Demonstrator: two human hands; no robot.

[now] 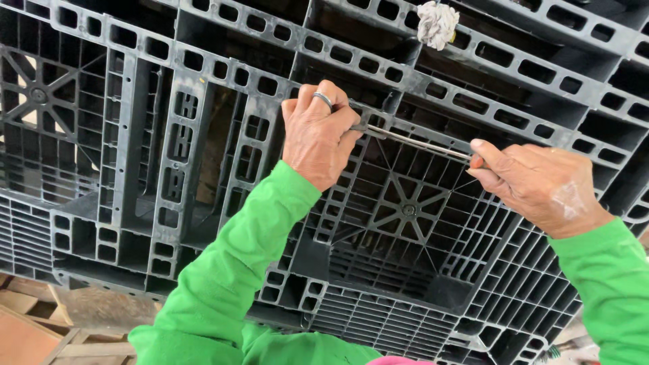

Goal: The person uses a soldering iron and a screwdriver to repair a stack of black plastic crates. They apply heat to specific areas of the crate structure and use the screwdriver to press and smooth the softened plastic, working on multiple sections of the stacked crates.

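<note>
Rod (419, 142) ends hidden inside left hand (316, 138) and right hand (541, 186).

Bright, even daylight; sharp, shadowed recesses.

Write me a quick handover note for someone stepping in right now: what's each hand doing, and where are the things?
Left hand: closed around one end of a thin metal rod, against the black plastic pallet.
Right hand: pinching the rod's other end between fingertips.
The rod lies across the pallet's ribbed grid, held at both ends.
A crumpled white rag is stuck in the pallet above.
Done or left: cannot tell from this view.
</note>
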